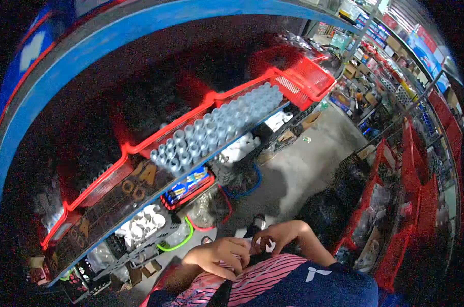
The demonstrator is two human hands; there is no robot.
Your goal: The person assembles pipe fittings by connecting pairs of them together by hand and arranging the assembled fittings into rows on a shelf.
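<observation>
Both hands are close together in front of my striped pink and navy shirt (273, 276). My left hand (219, 257) lies against the shirt front with its fingers curled inward. Just beside it, my right hand (280, 234) is bent closed, its fingertips around a small dark and white thing (269, 245) that is too unclear to name. What the left fingers press on is hidden. A black strap (220, 294) runs down the shirt below the left hand.
Grey pipe fittings (211, 130) stand in rows on a long shelf beside red plastic baskets (163, 130). Below are white fittings (142, 225) and a basket of blue packets (188, 187). Red bins (411, 204) line the right side. A concrete aisle (298, 158) runs between.
</observation>
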